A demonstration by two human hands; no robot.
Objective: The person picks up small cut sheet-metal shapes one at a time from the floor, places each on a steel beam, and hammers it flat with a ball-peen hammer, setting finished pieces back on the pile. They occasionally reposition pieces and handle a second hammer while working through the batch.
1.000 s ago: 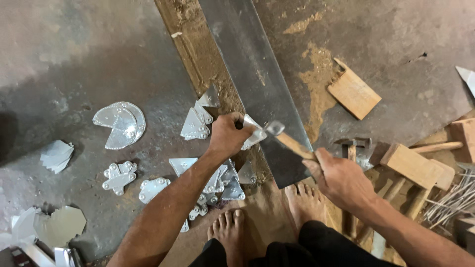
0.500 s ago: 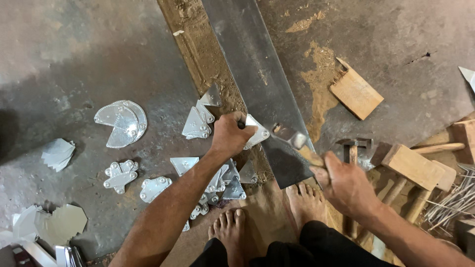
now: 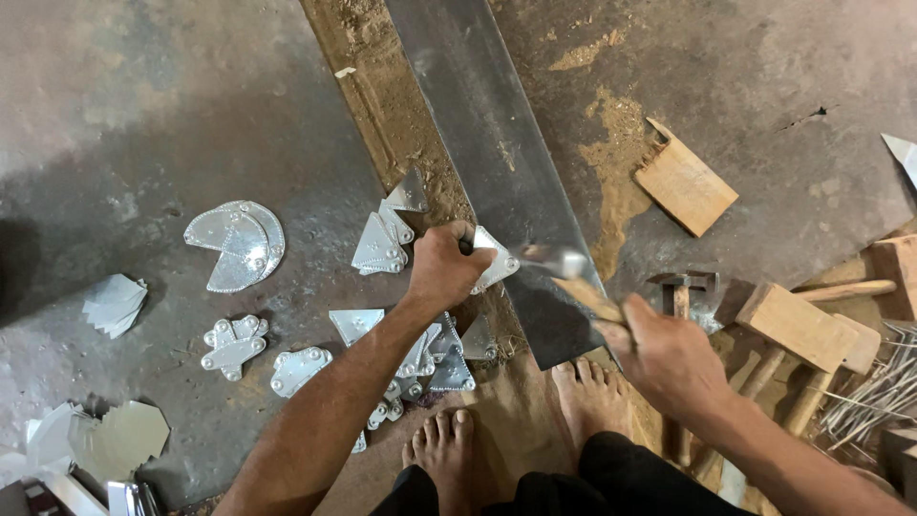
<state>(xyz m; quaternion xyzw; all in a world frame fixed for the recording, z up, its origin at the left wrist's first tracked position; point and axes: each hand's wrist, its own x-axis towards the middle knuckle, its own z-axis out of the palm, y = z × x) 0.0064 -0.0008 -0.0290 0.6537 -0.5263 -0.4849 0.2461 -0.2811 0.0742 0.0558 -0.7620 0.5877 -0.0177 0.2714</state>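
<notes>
A: Entry, head view. Left hand (image 3: 441,270) is clenched around a small dark punch and pins a triangular metal piece (image 3: 495,263) against the near end of the long steel bar (image 3: 487,143), which runs far to near across the floor (image 3: 143,96).

B: Right hand?

A: Right hand (image 3: 669,358) is closed on the wooden handle of a hammer (image 3: 564,263). The head is blurred and sits just right of the pinned piece, just above the bar.

B: So which step is this, by your reading?

A: Judgement: a strike on the punch, embossing a dot into the piece. Several shaped metal pieces (image 3: 382,239) left of the bar already carry raised dots, as do the ones near the bare feet (image 3: 449,449).

B: What does the next move call for?

A: Judgement again: the punch held upright, the piece kept flat on the bar, and the hammer face landing square on the punch top, clear of the left fingers. The margin there looks small.

B: Surroundings?

A: A wooden block (image 3: 686,186) lies right of the bar. A second hammer (image 3: 683,287) and a wooden mallet (image 3: 802,325) lie further right, near the right forearm. A round metal disc (image 3: 239,244) lies well left.
</notes>
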